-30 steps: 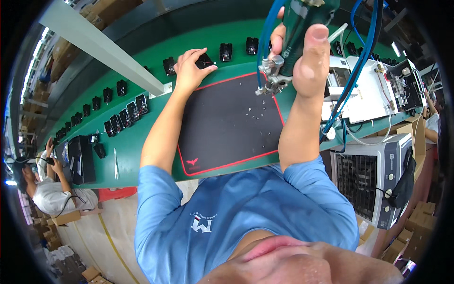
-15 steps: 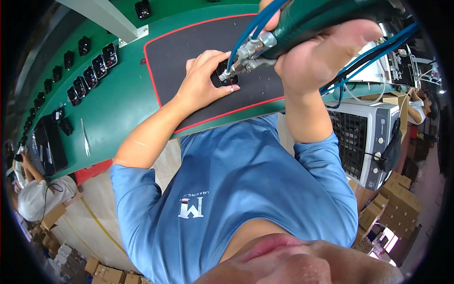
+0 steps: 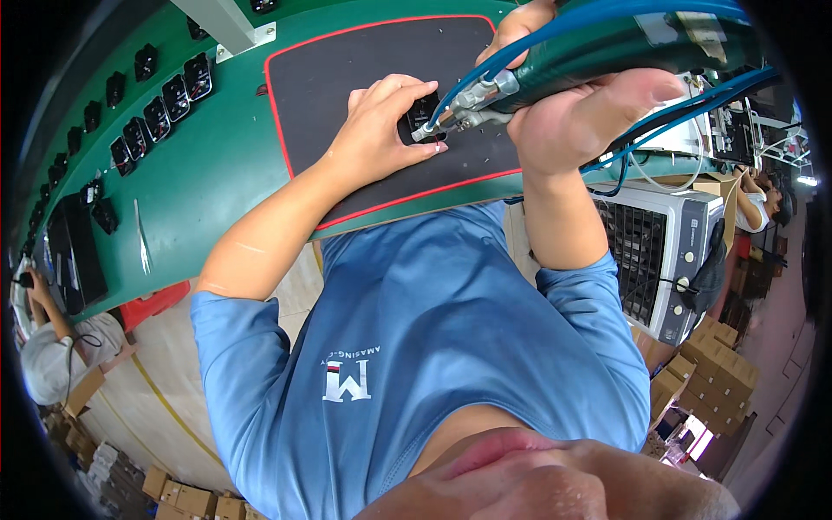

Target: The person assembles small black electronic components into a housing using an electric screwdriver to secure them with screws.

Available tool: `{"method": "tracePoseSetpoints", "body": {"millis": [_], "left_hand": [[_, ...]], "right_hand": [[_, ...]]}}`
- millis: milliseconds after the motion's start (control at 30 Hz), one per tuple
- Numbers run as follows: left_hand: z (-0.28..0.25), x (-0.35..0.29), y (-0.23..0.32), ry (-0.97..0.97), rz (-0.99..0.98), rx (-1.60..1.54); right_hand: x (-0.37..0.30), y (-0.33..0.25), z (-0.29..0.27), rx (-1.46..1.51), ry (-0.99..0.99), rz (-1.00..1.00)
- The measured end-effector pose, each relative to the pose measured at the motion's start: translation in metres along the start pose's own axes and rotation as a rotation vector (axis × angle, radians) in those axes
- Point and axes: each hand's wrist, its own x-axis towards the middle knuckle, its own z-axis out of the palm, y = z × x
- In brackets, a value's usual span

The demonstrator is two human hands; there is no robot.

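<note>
On the dark mat (image 3: 364,74) with a red border lies a small black plastic housing (image 3: 424,109). Fingers and thumb of my left hand (image 3: 379,130) curl round it from the left and grip its edges. My right hand (image 3: 563,121) is wrapped round a thick green power screwdriver (image 3: 607,62) with a metal nose and blue air hoses (image 3: 555,33). The tool slants down to the left, and its tip (image 3: 422,134) meets the near part of the housing, close to my left thumb. What lies under the tip is hidden.
Black housings with wiring (image 3: 156,119) stand in a row on the green table (image 3: 195,173) at left. Tweezers (image 3: 141,238) and a black tray (image 3: 76,251) lie nearer. At right stands an air cooler (image 3: 659,260). Co-workers (image 3: 74,355) sit at both sides.
The screwdriver tip has moved slightly across the housing, toward its near part. Both hands keep their grip. The table objects at left appear shifted a little left in the view.
</note>
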Motion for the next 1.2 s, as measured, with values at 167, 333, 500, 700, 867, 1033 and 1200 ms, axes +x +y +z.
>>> {"method": "tracePoseSetpoints", "body": {"millis": [167,333,500,700,867,1033,1200], "left_hand": [[-0.002,0.002,0.002,-0.028,-0.022,0.000],[-0.002,0.002,0.001,-0.054,-0.048,0.009],[-0.001,0.004,0.006,-0.025,-0.020,-0.025],[0.003,-0.003,-0.001,0.009,-0.027,-0.022],[0.000,-0.003,-0.001,0.021,-0.008,-0.015],[0.000,0.002,0.002,-0.047,-0.019,0.006],[0.000,-0.003,-0.001,-0.022,-0.053,-0.006]], "right_hand": [[-0.005,0.002,-0.007,0.113,-0.098,-0.028],[0.004,0.018,0.011,0.102,0.169,-0.126],[0.039,-0.049,0.008,0.093,-0.170,-0.105],[0.030,-0.048,0.038,0.084,0.029,-0.024],[0.038,-0.016,0.012,-0.092,-0.110,-0.253],[0.042,-0.019,0.010,-0.065,-0.094,-0.265],[0.044,-0.009,0.016,0.009,-0.116,-0.258]]}}
